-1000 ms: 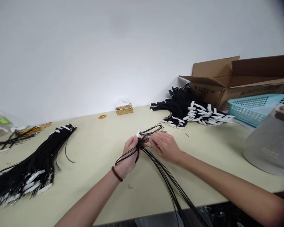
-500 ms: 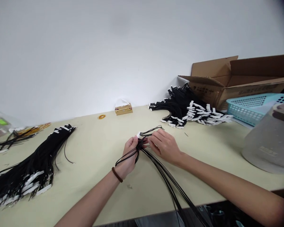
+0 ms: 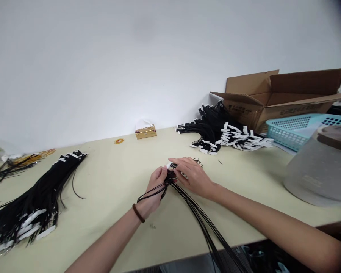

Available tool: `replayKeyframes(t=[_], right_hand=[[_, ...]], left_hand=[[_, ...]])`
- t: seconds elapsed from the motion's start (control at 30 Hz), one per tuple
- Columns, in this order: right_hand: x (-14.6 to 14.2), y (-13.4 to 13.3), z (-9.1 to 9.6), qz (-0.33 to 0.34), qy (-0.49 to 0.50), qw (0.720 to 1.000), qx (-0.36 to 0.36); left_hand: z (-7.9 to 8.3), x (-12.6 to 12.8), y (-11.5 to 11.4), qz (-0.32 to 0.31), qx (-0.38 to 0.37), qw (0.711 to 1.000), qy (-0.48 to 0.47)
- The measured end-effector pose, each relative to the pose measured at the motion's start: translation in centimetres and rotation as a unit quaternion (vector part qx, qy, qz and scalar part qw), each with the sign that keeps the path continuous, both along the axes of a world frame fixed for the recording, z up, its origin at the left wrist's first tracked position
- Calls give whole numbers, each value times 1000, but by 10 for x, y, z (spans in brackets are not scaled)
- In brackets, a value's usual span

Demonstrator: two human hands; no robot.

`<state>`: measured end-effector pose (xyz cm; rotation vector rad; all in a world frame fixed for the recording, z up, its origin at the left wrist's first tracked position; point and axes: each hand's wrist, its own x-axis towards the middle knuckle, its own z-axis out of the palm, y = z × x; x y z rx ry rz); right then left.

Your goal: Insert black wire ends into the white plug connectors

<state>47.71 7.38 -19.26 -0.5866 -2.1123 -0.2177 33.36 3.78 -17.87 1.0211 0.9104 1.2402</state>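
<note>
Over the middle of the table, my left hand [image 3: 156,186] is closed around a bundle of thin black wires [image 3: 200,216]. A small white connector [image 3: 168,165] pokes up by its thumb. Some wires loop back over the left wrist, while the rest run down to the right past the table's front edge. My right hand [image 3: 194,176] is closed on the wires just beside the connector, its index finger reaching to the connector. Behind its knuckles, loose wire ends [image 3: 198,162] fan out. The fingers partly cover the spot where the wires cross.
At left lies a large bundle of black wires [image 3: 45,189] with white connectors. Another pile [image 3: 216,129] sits at back right, beside an open cardboard box [image 3: 258,106], a teal basket [image 3: 284,132] and a translucent tub [image 3: 315,170]. A gold tissue box [image 3: 146,132] stands by the wall.
My right index finger has stretched out to the white connector, and the right hand lies flatter over the wires. The loose ends behind it are more spread. The view has shifted slightly right.
</note>
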Motion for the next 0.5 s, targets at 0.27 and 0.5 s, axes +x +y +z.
replayKeyframes(t=[0.27, 0.5], right_hand=[[1, -1, 0, 5, 1, 1000, -23], [1, 1, 1, 6, -2, 1000, -29]], left_hand=[[-2, -1, 0, -4, 1, 1000, 7], [4, 0, -4, -6, -15, 1000, -12]])
